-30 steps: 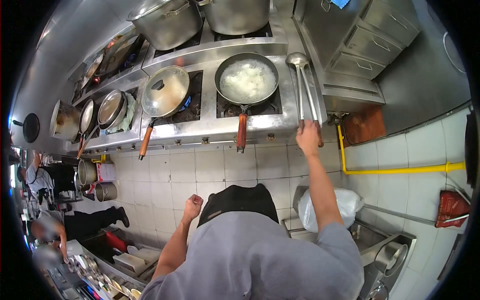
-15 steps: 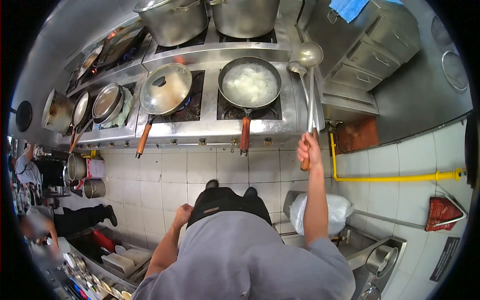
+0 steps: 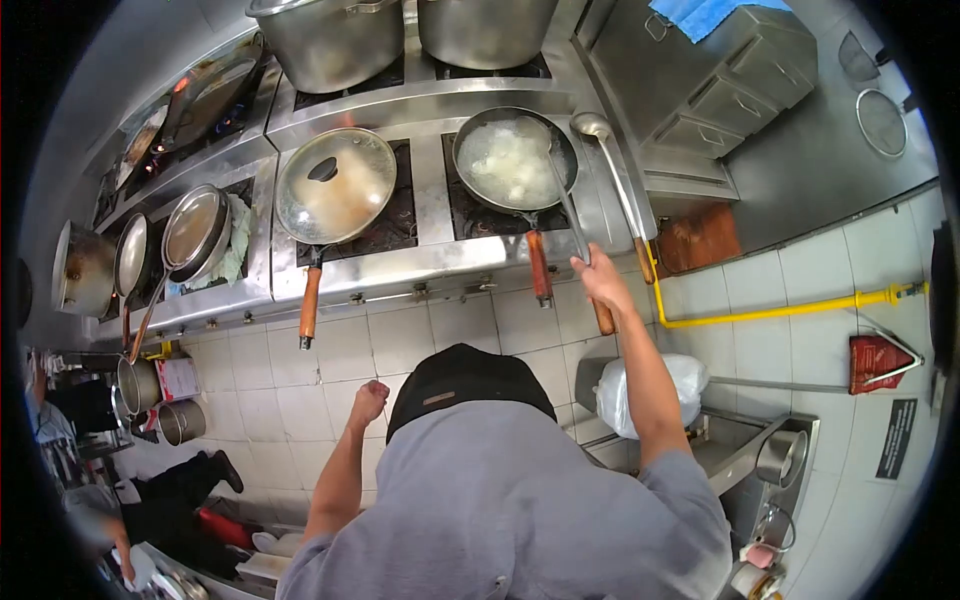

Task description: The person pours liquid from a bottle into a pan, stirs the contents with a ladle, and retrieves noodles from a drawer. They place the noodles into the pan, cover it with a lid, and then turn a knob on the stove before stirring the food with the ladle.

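My right hand (image 3: 603,278) is closed round a long-handled ladle (image 3: 570,205) with a wooden grip. The ladle reaches into a dark frying pan (image 3: 463,180) on the front right burner, and its bowl is hidden in there. Pale, bubbling liquid with white lumps (image 3: 508,165) fills the pan, whose wooden handle (image 3: 539,265) points towards me. Beside the pan, a second ladle (image 3: 625,190) lies along the stove's right edge. My left hand (image 3: 370,402) hangs by my hip in a loose fist, with nothing visible in it.
Left of the pan stands another pan with a glass lid (image 3: 338,190). Large stockpots (image 3: 330,45) stand on the rear burners, and smaller pans (image 3: 195,228) sit further left. A yellow pipe (image 3: 770,312) runs along the right wall. Another person (image 3: 180,495) is at lower left.
My right hand has moved left and up, bringing the ladle from the stove's right edge into the frying pan. The view has shifted slightly; my left hand stays by my hip.
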Demonstrator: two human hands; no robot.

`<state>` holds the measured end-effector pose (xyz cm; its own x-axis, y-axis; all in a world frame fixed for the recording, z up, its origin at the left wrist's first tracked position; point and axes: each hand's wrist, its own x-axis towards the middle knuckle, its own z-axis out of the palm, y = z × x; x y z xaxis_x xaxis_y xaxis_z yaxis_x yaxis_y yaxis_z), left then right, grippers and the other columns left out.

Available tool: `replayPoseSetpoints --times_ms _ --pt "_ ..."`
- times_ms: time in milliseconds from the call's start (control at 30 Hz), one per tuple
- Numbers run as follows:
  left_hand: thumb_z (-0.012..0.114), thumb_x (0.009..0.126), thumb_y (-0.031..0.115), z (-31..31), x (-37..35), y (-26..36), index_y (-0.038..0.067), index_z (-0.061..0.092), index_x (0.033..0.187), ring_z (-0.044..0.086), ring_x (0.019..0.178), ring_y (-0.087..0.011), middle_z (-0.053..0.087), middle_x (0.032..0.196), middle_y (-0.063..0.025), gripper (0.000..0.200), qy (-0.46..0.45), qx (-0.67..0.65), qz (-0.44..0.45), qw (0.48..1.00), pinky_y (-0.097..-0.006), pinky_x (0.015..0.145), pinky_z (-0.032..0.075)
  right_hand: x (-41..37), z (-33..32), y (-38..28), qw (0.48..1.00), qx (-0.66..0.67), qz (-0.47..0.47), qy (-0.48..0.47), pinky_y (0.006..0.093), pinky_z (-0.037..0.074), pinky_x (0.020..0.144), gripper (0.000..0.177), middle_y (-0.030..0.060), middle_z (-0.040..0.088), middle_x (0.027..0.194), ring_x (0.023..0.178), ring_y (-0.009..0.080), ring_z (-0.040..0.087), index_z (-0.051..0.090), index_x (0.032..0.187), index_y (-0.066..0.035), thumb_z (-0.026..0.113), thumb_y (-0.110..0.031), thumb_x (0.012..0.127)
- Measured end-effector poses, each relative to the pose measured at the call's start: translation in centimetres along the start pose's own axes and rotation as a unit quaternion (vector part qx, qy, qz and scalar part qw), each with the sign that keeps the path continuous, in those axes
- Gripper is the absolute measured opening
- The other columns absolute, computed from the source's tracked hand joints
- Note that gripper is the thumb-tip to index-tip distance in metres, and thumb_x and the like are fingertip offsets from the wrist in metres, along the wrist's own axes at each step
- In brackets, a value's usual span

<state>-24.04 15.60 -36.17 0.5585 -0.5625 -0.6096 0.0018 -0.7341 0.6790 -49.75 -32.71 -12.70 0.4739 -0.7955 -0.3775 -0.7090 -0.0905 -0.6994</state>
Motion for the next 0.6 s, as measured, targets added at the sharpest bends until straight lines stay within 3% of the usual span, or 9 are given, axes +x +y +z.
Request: replayPoseSetpoints --times_ms 67,200,333,400,467,600 --pt "0.057 0.088 0.014 -1.4 0.7 -0.9 -0.002 0.064 0.091 0.062 0.063 -0.0152 0.067 0.073 -0.0084 0.018 0.0 -0.023 -0.001 1.0 -0.0308 0.06 0.051 -0.5 0.9 -2.5 0.983 0.158 0.067 -0.072 0.0307 0.041 0.039 0.029 0.0017 0.05 0.067 0.046 0.0124 0.048 0.051 0.111 -0.003 0.057 -0.027 0.095" --pt "0.056 0.089 0.011 -2.8 0.4 -2.4 -0.001 0.064 0.093 0.06 0.064 -0.014 0.067 0.075 -0.0078 0.015 -0.018 -0.101 0.007 0.995 -0.0287 0.06 0.049 -1.9 0.5 -4.8 0.883 0.405 0.141 -0.193 0.0253 0.035 0.037 0.018 -0.0064 0.041 0.065 0.042 0.004 0.035 0.053 0.104 -0.01 0.054 -0.027 0.098" --pt "0.059 0.09 0.014 -2.7 0.0 -2.3 -0.001 0.064 0.094 0.06 0.065 -0.0129 0.066 0.076 -0.0074 0.016 -0.06 -0.103 -0.029 0.992 -0.0285 0.061 0.049 -3.8 -0.6 -5.4 0.79 0.513 0.191 -0.275 0.0186 0.031 0.035 0.017 -0.0071 0.042 0.067 0.044 0.0003 0.034 0.056 0.105 -0.011 0.055 -0.026 0.098" --pt "0.061 0.091 0.019 -2.7 -0.2 -1.3 -0.001 0.064 0.095 0.06 0.068 -0.0132 0.066 0.076 -0.0065 0.021 -0.051 -0.028 -0.001 0.998 -0.0294 0.063 0.049 -4.9 -0.6 -5.9 0.808 0.491 0.183 -0.27 0.0176 0.03 0.034 0.017 -0.0077 0.042 0.067 0.044 -0.0001 0.034 0.057 0.105 -0.011 0.056 -0.026 0.097" --pt "0.061 0.092 0.021 -3.4 -1.5 4.3 -0.001 0.064 0.096 0.061 0.07 -0.014 0.067 0.077 -0.0068 0.023 -0.071 -0.004 -0.01 0.997 -0.0301 0.065 0.05 -5.5 -0.8 -5.9 0.83 0.461 0.17 -0.264 0.018 0.03 0.034 0.017 -0.0079 0.042 0.067 0.043 0.0002 0.034 0.057 0.105 -0.011 0.056 -0.026 0.097" --pt "0.061 0.092 0.022 -2.7 -1.2 10.2 -0.001 0.064 0.096 0.061 0.072 -0.0146 0.067 0.079 -0.0082 0.024 -0.094 -0.031 0.068 0.993 -0.0299 0.067 0.049 -7.4 -1.5 -6.9 0.878 0.379 0.167 -0.239 0.0199 0.03 0.034 0.019 -0.0074 0.042 0.067 0.042 0.001 0.033 0.056 0.106 -0.013 0.06 -0.027 0.095"
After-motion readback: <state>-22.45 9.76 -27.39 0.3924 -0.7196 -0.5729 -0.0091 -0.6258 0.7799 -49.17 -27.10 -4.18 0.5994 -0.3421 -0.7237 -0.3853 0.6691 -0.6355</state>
